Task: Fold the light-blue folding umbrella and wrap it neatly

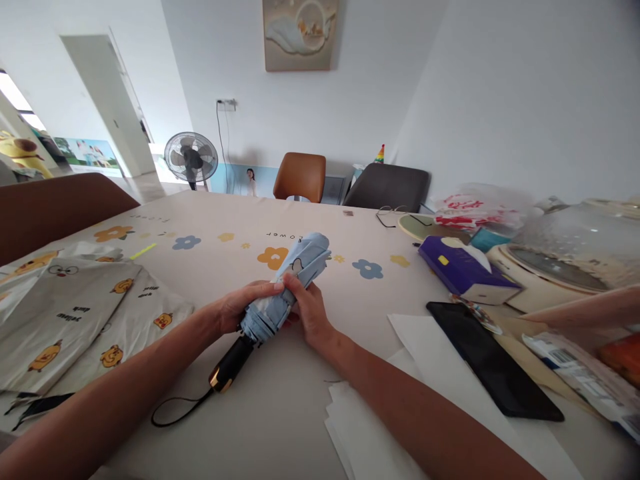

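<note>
A folded light blue umbrella (313, 257) lies slantwise between my hands over the table, its canopy end pointing away from me. Its black handle (233, 363) with gold trim points toward me, and a black wrist strap loops from the end. My left hand (245, 303) is wrapped round the canopy's left side near the handle. On the right side, my right hand (311, 307) grips the canopy, thumb on top. Some fingers of both hands are hidden behind the fabric.
A white cloth with yellow ducks (95, 307) covers the table's left side. White paper sheets (440, 360), a black tablet-like slab (495, 360), a purple tissue box (465, 270), eyeglasses (393, 217) and a clear-domed appliance (555, 257) are on the right. Chairs (300, 175) stand behind.
</note>
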A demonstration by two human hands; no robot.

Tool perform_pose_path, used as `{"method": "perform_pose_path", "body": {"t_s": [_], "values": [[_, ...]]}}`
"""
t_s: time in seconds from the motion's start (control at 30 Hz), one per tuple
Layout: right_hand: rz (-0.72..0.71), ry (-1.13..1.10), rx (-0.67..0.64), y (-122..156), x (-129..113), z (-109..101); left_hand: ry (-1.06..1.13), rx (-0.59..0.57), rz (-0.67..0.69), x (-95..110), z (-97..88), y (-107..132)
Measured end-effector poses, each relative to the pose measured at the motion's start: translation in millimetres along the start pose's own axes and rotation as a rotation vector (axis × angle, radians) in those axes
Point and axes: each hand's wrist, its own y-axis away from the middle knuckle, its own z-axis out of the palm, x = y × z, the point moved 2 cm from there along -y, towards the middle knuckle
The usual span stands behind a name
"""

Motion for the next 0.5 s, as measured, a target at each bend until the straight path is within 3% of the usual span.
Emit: {"method": "perform_pose_path", "body": {"t_s": [0.27, 0.4, 0.5], "values": [[-0.046, 0.136, -0.001, -3.4, -0.1, -3.0, -0.029, -0.113, -0.069, -7.9, -8.9, -5.4], [-0.017, 0.199, -0.006, -3.5, 2.4, -4.3, -0.018, -0.096, -0.061, -11.6, -11.0, -7.5], [0.008, 0.105, -0.026, -6.6, 4.8, -6.5, 0.019, -0.066, -0.049, -14.5, -11.8, -7.7]]}}
